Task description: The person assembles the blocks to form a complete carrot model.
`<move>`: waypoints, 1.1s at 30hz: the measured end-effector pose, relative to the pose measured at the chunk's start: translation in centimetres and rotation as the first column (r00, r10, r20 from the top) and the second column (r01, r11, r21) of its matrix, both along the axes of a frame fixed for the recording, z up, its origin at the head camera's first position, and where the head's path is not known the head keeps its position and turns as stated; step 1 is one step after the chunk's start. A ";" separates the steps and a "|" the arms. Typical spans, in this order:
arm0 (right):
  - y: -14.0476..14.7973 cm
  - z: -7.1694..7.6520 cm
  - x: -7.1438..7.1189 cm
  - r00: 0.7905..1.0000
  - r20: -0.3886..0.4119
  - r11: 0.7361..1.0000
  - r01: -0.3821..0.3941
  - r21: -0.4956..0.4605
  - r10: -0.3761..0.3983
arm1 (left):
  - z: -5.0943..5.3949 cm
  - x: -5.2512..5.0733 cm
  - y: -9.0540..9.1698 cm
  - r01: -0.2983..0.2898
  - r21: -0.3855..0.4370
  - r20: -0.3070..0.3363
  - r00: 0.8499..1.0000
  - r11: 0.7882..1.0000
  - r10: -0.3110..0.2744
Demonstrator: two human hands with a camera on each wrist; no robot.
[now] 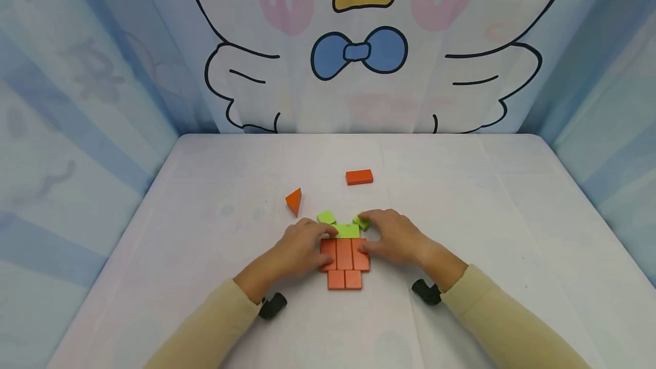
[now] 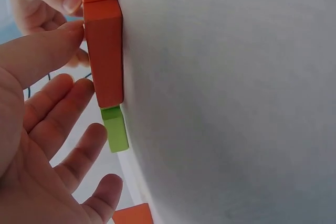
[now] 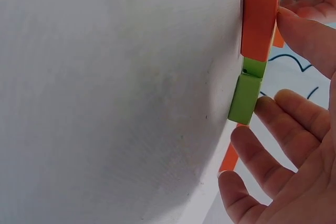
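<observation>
Three upright orange rectangular blocks (image 1: 344, 254) lie side by side, with two smaller orange square blocks (image 1: 336, 280) against their near edge. A green rectangular block (image 1: 348, 231) borders their far edge. Beyond it lie a left green block (image 1: 326, 217) and a right green block (image 1: 357, 221), both tilted. My left hand (image 1: 302, 246) is at the left side, its thumb on the left orange block (image 2: 107, 56) and its fingers spread. On the other side, my right hand (image 1: 397, 238) has its thumb at the right orange block (image 3: 260, 19) and fingertips by the right green block.
An orange triangular block (image 1: 294, 201) lies beyond the left hand. Farther back is a loose orange rectangular block (image 1: 359, 177). All sit on a white-covered table (image 1: 461, 187), with a printed curtain (image 1: 359, 101) behind. Black wrist devices (image 1: 273, 306) sit under both wrists.
</observation>
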State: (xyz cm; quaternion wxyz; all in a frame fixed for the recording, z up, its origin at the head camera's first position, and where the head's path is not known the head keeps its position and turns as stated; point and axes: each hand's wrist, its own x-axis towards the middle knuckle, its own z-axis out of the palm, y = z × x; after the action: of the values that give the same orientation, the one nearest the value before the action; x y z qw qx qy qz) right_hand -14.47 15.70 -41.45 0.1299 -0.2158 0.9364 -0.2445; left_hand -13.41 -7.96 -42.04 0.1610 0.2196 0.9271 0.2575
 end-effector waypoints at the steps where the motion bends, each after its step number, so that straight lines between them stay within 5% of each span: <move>1: 0.0 0.0 0.0 1.000 -0.002 1.000 -0.002 0.000 0.002 | 0.0 0.0 0.0 -0.001 0.002 -0.005 1.000 1.000 0.001; 23: 0.1 0.6 -0.1 0.999 0.021 0.999 0.043 -0.012 -0.043 | 0.3 -0.7 0.0 -0.074 -0.059 -0.014 0.997 0.996 0.073; 33: 1.0 1.7 -4.1 0.996 -0.021 0.996 0.085 0.011 -0.085 | 0.1 -1.0 0.1 -0.092 -0.047 -0.038 0.995 0.995 0.090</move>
State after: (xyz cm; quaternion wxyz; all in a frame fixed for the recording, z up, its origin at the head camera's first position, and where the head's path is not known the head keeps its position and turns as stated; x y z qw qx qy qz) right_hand -18.58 16.70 -39.71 0.1111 -0.1775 0.9474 -0.2420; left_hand -14.38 -7.83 -41.93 0.1377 0.1778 0.9449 0.2381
